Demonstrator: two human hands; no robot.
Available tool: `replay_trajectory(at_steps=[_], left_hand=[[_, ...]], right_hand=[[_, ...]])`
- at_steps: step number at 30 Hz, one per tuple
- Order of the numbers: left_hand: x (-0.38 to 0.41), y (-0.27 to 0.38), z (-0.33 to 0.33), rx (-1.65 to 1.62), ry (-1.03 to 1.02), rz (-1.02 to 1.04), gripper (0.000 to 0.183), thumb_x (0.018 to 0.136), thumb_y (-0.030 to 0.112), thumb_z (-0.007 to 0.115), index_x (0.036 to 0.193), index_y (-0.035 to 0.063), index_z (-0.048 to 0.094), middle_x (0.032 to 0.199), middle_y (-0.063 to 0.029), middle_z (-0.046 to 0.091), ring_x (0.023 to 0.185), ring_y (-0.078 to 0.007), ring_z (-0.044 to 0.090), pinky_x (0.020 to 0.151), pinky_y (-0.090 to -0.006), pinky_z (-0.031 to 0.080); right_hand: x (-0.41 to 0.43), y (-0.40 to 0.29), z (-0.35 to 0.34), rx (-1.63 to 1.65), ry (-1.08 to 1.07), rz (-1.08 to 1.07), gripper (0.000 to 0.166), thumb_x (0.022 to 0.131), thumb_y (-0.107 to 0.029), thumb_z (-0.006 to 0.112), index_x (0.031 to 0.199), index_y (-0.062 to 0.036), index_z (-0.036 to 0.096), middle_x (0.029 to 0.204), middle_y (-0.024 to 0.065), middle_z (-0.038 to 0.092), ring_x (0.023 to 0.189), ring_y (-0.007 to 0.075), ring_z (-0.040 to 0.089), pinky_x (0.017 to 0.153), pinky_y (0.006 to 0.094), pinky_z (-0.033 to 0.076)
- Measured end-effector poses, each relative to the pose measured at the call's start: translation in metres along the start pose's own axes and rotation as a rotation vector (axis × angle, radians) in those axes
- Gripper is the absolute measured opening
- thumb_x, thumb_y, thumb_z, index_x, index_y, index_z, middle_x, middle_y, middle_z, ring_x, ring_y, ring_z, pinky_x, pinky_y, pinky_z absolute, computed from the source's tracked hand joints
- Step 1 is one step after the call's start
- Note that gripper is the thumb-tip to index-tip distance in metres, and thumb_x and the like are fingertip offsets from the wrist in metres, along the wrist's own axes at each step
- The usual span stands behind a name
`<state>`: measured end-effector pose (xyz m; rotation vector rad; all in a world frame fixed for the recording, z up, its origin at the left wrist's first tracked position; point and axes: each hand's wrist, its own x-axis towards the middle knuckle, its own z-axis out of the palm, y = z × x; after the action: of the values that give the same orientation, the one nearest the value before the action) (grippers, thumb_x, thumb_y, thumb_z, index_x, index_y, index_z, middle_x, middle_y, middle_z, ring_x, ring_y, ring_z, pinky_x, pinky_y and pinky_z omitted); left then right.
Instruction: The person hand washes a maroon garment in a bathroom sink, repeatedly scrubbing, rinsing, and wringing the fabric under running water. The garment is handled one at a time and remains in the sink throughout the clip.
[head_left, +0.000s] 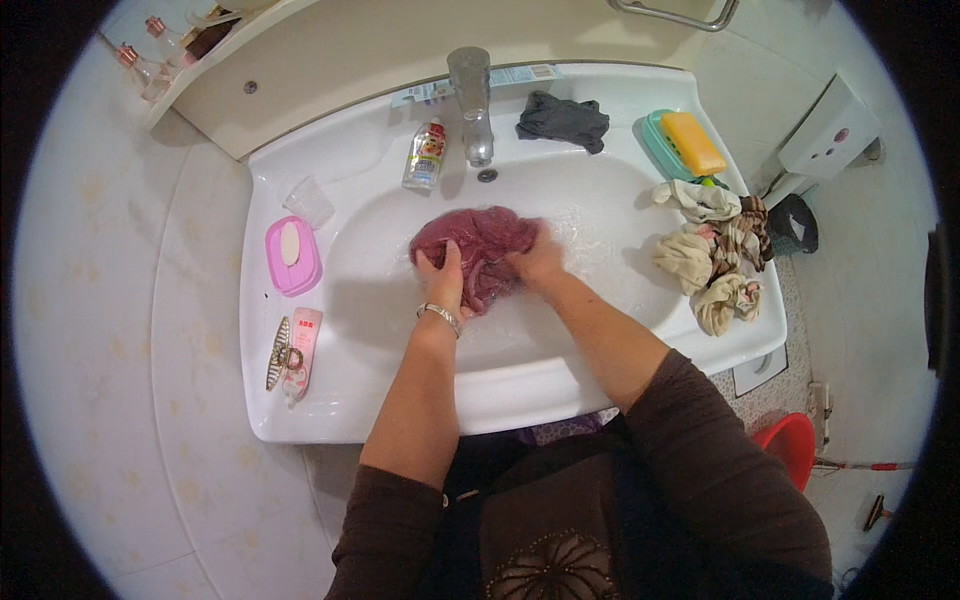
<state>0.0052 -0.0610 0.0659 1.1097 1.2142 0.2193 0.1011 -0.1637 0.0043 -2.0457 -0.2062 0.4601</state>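
Observation:
A wet maroon cloth (480, 240) lies bunched in the basin of a white washbasin (517, 382), with water splashing around it. My left hand (444, 274) grips the cloth's near left side, thumb and forefinger spread over a fold. At its right edge my right hand (541, 259), blurred, also holds the cloth; some of its fingers are hidden. Behind the cloth stands a metal faucet (472, 105), above the small overflow hole (487, 175).
On the right rim lie several bunched socks (682, 259) and an orange soap bar (691, 142) on a green dish. A dark cloth (562, 121) and a clear bottle (425, 155) flank the faucet. Leftward are a pink soap dish (311, 277), hair claw (281, 354) and tube (304, 349).

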Motion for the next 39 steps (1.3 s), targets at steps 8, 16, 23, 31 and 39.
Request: replay_trajectory(at_steps=[8, 16, 23, 31, 39], left_hand=[[0.06, -0.019, -0.048, -0.628, -0.822, -0.119, 0.064, 0.085, 0.068, 0.033, 0.108, 0.0123, 0.054, 0.106, -0.0093, 0.06, 0.101, -0.0326, 0.056, 0.088, -0.0565, 0.041], [0.001, 0.001, 0.002, -0.18, -0.556, -0.075, 0.055, 0.086, 0.043, 0.055, 0.121, 0.001, 0.047, 0.113, -0.0141, 0.058, 0.099, -0.0264, 0.059, 0.084, -0.0366, 0.049], [-0.005, 0.014, -0.016, 1.141, 0.104, 0.586, 0.059, 0.075, 0.043, 0.068, 0.112, -0.0018, 0.054, 0.11, -0.0222, 0.056, 0.106, -0.0302, 0.051, 0.091, -0.0409, 0.042], [0.007, -0.01, 0.008, 0.708, -0.209, 0.898, 0.063, 0.077, 0.027, 0.068, 0.129, 0.0023, 0.044, 0.113, -0.0186, 0.053, 0.103, -0.0294, 0.052, 0.092, -0.0375, 0.041], [-0.014, 0.002, 0.026, 0.445, -0.704, 0.446, 0.042, 0.079, 0.013, 0.067, 0.116, 0.0018, 0.051, 0.102, -0.0113, 0.059, 0.084, -0.0158, 0.057, 0.075, -0.028, 0.048]], right_hand=[[-0.086, -0.1, 0.008, 0.391, -0.621, -0.117, 0.035, 0.082, -0.014, 0.058, 0.113, -0.0034, 0.048, 0.099, 0.0113, 0.059, 0.089, 0.0226, 0.059, 0.074, 0.032, 0.049], [0.001, -0.052, -0.033, -0.135, -0.054, -0.029, 0.05, 0.084, -0.043, 0.054, 0.113, -0.0024, 0.049, 0.099, 0.0232, 0.062, 0.094, 0.0366, 0.06, 0.082, 0.0414, 0.046], [-0.026, -0.056, -0.102, 0.188, -0.381, 0.13, 0.037, 0.08, -0.021, 0.064, 0.11, -0.0028, 0.053, 0.095, 0.0082, 0.061, 0.086, 0.018, 0.058, 0.074, 0.0307, 0.047], [-0.018, -0.064, -0.114, 0.554, -0.751, -0.225, 0.029, 0.069, -0.001, 0.048, 0.096, -0.0084, 0.055, 0.089, 0.0005, 0.058, 0.075, 0.0106, 0.053, 0.066, 0.0233, 0.041], [-0.013, -0.073, -0.137, 1.1, -0.807, -0.166, 0.018, 0.083, -0.019, 0.047, 0.094, -0.0057, 0.052, 0.069, 0.0008, 0.05, 0.065, 0.0119, 0.052, 0.059, 0.025, 0.043]])
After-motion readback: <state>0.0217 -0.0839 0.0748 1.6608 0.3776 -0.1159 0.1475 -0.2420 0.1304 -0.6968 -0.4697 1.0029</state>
